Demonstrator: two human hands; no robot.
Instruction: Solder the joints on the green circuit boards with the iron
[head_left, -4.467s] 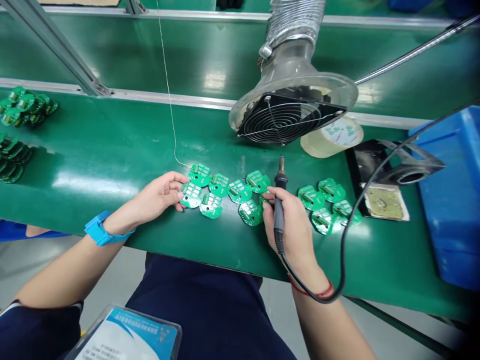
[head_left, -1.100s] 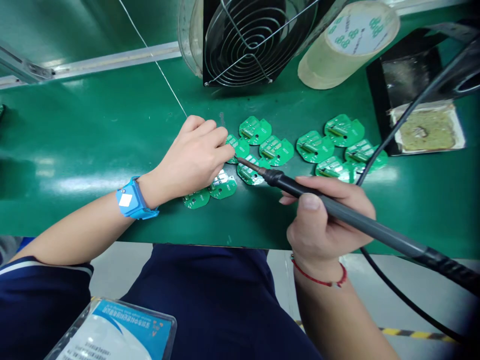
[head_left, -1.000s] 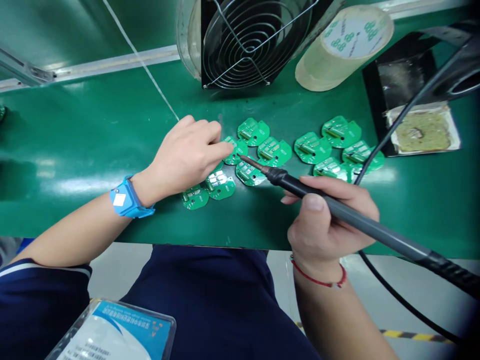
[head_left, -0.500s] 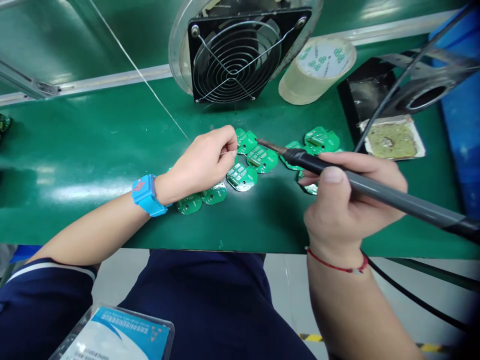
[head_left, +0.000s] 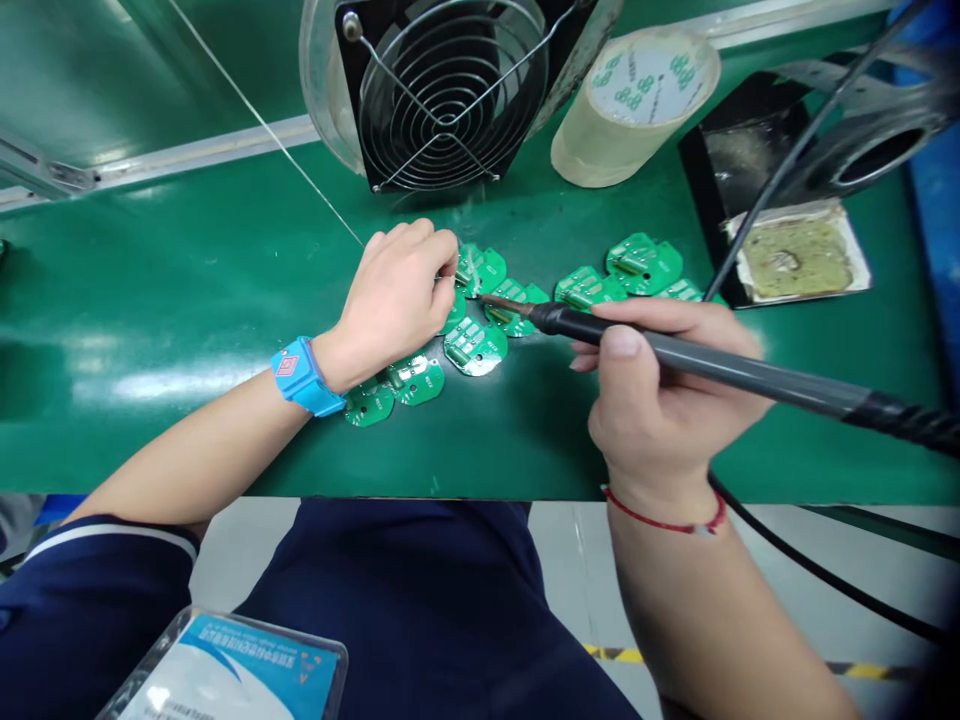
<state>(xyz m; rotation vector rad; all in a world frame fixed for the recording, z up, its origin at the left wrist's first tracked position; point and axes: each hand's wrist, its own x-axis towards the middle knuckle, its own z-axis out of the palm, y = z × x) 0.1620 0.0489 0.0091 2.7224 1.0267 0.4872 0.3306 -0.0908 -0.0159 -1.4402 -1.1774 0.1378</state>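
Observation:
My left hand (head_left: 405, 285) is closed in a pinch on a thin solder wire (head_left: 262, 122), which runs down to it from the upper left. The wire's end at the fingertips is hard to make out. In my right hand (head_left: 667, 390) is a soldering iron (head_left: 750, 372), gripped like a pen and pointing left. Its tip is at a cluster of green circuit boards, between an upper board (head_left: 491, 268) and a lower board (head_left: 476, 347). Under my left wrist lie more boards (head_left: 418, 380), partly covered. Another group of boards (head_left: 643, 262) lies beyond my right hand.
A black fan with a wire guard (head_left: 450, 125) stands behind the boards. Right of it is a roll of clear tape (head_left: 600, 150). Farther right sit an iron stand (head_left: 892, 150) and a yellowish sponge (head_left: 799, 258) in a tray. The iron's cable crosses there.
The iron's tip has moved left and slightly down across the board cluster, towards my left fingertips. My left hand stays pinched by the boards. The whole view has shifted slightly.

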